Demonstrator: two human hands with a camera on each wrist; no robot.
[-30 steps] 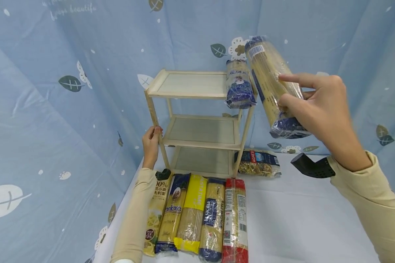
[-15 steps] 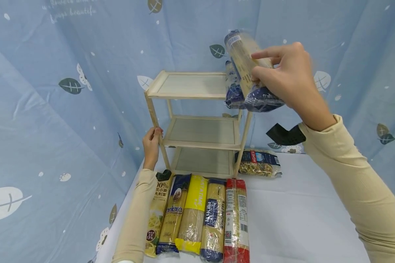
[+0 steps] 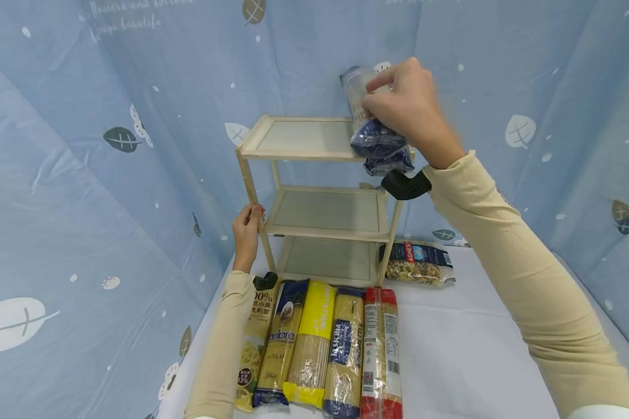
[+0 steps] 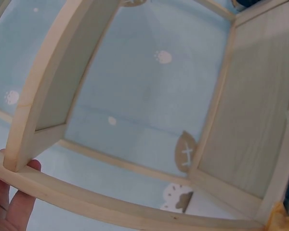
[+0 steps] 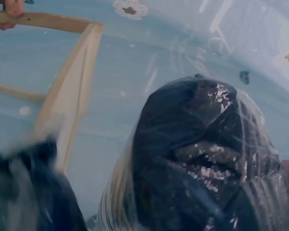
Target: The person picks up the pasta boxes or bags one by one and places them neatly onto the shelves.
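A three-tier wooden rack (image 3: 309,152) stands at the back of the table. My left hand (image 3: 246,235) grips its front left post; in the left wrist view, fingertips (image 4: 20,209) show around the wood. My right hand (image 3: 410,105) pinches a clear pack of spaghetti (image 3: 374,138) with dark blue ends above the right side of the top shelf. Its blue end (image 5: 197,159) fills much of the right wrist view. Another blue-ended pasta pack (image 3: 390,164) lies on that shelf, mostly hidden behind the held one. I cannot tell whether the two packs touch.
Several pasta packs lie side by side before the rack, among them a yellow one (image 3: 311,343) and a red-ended one (image 3: 381,355). A dark Agnesi bag (image 3: 419,263) rests beside the rack's right foot. A blue patterned curtain (image 3: 110,233) hangs behind and at the sides.
My right hand has carried the spaghetti pack leftward from right of the rack to over the top shelf, covering most of the pack there. My left hand has stayed on the post.
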